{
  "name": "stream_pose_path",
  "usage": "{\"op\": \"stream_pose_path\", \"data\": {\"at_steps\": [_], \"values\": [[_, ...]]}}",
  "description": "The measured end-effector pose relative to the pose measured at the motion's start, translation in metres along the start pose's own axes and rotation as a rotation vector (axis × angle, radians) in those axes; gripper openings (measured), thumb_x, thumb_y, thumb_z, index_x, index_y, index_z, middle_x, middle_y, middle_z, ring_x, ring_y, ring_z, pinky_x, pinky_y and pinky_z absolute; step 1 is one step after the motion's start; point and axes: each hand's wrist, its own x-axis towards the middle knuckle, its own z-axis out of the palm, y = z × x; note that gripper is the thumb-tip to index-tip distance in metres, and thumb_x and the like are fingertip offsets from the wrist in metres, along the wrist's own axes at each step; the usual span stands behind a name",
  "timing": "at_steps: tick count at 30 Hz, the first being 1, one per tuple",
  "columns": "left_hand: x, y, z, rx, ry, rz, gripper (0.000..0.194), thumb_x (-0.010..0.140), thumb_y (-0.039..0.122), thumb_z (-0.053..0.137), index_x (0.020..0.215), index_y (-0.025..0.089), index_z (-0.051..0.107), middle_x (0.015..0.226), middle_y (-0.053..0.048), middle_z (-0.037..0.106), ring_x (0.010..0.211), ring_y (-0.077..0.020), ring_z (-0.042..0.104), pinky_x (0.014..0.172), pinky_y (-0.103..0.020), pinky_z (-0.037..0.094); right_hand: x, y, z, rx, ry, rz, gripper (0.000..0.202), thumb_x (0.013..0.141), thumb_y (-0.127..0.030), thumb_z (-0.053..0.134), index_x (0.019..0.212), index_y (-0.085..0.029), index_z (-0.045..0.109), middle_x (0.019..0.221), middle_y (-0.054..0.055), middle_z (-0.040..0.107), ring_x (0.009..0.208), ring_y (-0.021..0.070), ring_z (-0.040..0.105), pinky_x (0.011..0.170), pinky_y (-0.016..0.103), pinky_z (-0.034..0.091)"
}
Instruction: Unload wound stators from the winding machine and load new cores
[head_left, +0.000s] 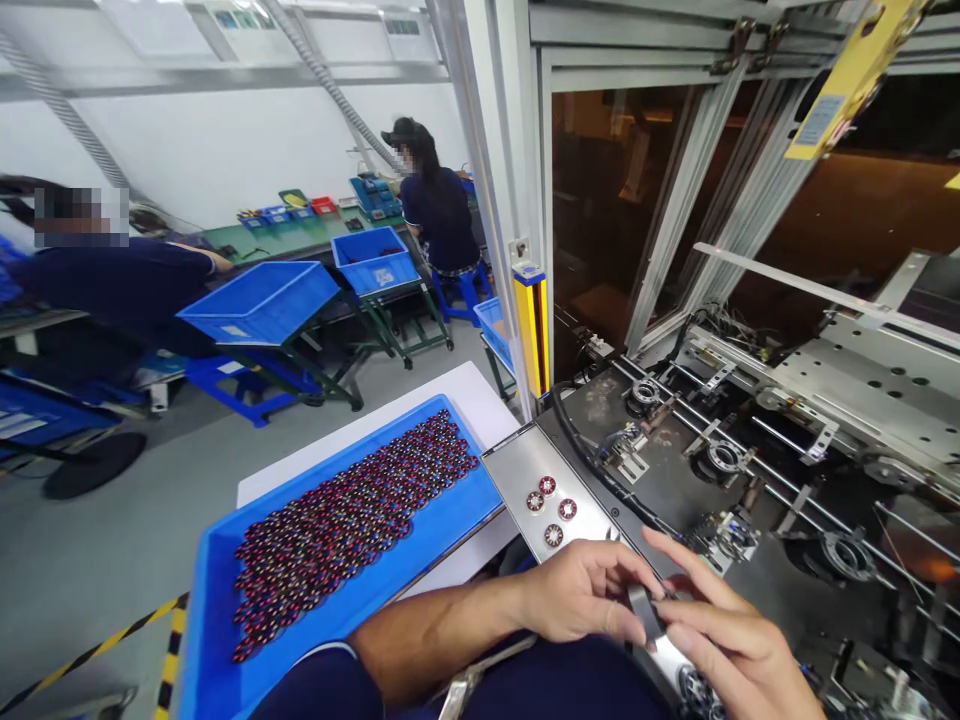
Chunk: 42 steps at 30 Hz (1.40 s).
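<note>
No legible text or numbers.

Just right of the tall aluminium post point(491, 150) stands a yellow upright bar point(535, 335); farther right, high up, hangs a yellow bracket point(847, 80). Left of the post, a seated person point(444, 215) in dark clothing occupies a blue stool point(459, 297). Farther left of it come a blue crate point(377, 264), a second crate point(251, 328), tilted, and another person point(105, 285). A green bench point(241, 240) and a ribbed hose point(324, 82) also lie left of the post.
</note>
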Motion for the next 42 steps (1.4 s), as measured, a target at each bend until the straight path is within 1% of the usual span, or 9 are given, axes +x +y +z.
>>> {"op": "stream_pose_path", "data": {"at_steps": [4, 8, 10, 13, 16, 19, 21, 27, 42], "values": [[-0.001, 0.006, -0.004, 0.127, -0.114, -0.024, 0.051, 0.067, 0.044, 0.088, 0.101, 0.012, 0.069, 0.086, -0.006, 0.071, 0.079, -0.0148, 0.069, 0.085, -0.032, 0.055, 0.011, -0.001, -0.003, 0.174, -0.269, 0.102, 0.028, 0.097, -0.043, 0.055, 0.092, -0.031, 0.081, 0.154, 0.004, 0.048, 0.138, 0.0290, 0.050, 0.112, 0.044, 0.045], [-0.002, 0.018, -0.010, 0.235, -0.212, 0.066, 0.049, 0.071, 0.048, 0.085, 0.100, 0.012, 0.069, 0.089, -0.008, 0.070, 0.083, -0.0161, 0.069, 0.086, -0.032, 0.055, 0.025, -0.010, 0.001, 0.302, -0.377, 0.100, 0.026, 0.096, -0.042, 0.057, 0.100, -0.030, 0.080, 0.156, 0.005, 0.044, 0.143, 0.0286, 0.043, 0.117, 0.046, 0.037], [-0.005, 0.023, -0.019, 0.363, -0.182, 0.109, 0.054, 0.069, 0.051, 0.086, 0.103, 0.013, 0.069, 0.097, -0.011, 0.072, 0.087, -0.0186, 0.071, 0.086, -0.032, 0.056, 0.038, -0.010, -0.003, 0.317, -0.444, 0.106, 0.030, 0.097, -0.044, 0.055, 0.102, -0.028, 0.079, 0.157, 0.007, 0.043, 0.144, 0.0289, 0.042, 0.118, 0.046, 0.037], [-0.013, 0.022, -0.055, 0.719, 0.178, 0.229, 0.065, 0.073, 0.058, 0.080, 0.121, 0.017, 0.065, 0.114, -0.014, 0.072, 0.097, -0.0235, 0.071, 0.096, -0.038, 0.054, 0.077, 0.012, -0.027, 0.192, -0.396, 0.145, 0.037, 0.100, -0.048, 0.048, 0.104, -0.026, 0.078, 0.160, 0.006, 0.039, 0.146, 0.0277, 0.041, 0.119, 0.047, 0.036], [-0.019, 0.007, -0.109, 0.883, 0.677, 0.318, 0.066, 0.088, 0.062, 0.061, 0.137, 0.020, 0.051, 0.124, -0.016, 0.069, 0.114, -0.0277, 0.066, 0.108, -0.047, 0.046, 0.141, 0.069, -0.061, -0.111, -0.098, 0.065, 0.045, 0.099, -0.056, 0.045, 0.100, -0.023, 0.075, 0.159, 0.007, 0.041, 0.143, 0.0281, 0.044, 0.121, 0.046, 0.035], [-0.022, -0.018, -0.155, 0.863, 0.833, 0.274, 0.066, 0.095, 0.058, 0.051, 0.146, 0.019, 0.038, 0.143, -0.021, 0.057, 0.131, -0.0317, 0.056, 0.114, -0.055, 0.038, 0.211, 0.140, -0.083, -0.233, -0.007, 0.095, 0.048, 0.099, -0.056, 0.046, 0.089, -0.017, 0.073, 0.148, 0.016, 0.051, 0.137, 0.0305, 0.050, 0.119, 0.050, 0.035], [-0.023, -0.034, -0.171, 0.834, 0.862, 0.230, 0.064, 0.098, 0.056, 0.047, 0.149, 0.020, 0.032, 0.148, -0.022, 0.052, 0.137, -0.0322, 0.052, 0.116, -0.056, 0.035, 0.246, 0.177, -0.084, -0.292, -0.010, 0.118, 0.037, 0.097, -0.049, 0.055, 0.099, -0.016, 0.070, 0.140, 0.014, 0.057, 0.131, 0.0283, 0.054, 0.114, 0.054, 0.039], [-0.025, -0.061, -0.168, 0.781, 0.837, 0.175, 0.059, 0.102, 0.044, 0.042, 0.153, 0.022, 0.025, 0.151, -0.018, 0.050, 0.138, -0.0278, 0.052, 0.118, -0.052, 0.034, 0.277, 0.227, -0.068, -0.401, -0.096, 0.154, 0.030, 0.097, -0.038, 0.061, 0.118, -0.018, 0.065, 0.134, 0.010, 0.060, 0.123, 0.0246, 0.058, 0.106, 0.051, 0.047], [-0.021, -0.066, -0.162, 0.795, 0.844, 0.186, 0.060, 0.099, 0.034, 0.048, 0.153, 0.021, 0.026, 0.148, -0.017, 0.052, 0.137, -0.0266, 0.050, 0.119, -0.049, 0.032, 0.293, 0.250, -0.052, -0.600, -0.178, 0.334, 0.029, 0.097, -0.039, 0.060, 0.117, -0.018, 0.064, 0.125, 0.009, 0.064, 0.108, 0.0204, 0.064, 0.095, 0.043, 0.055]]}}
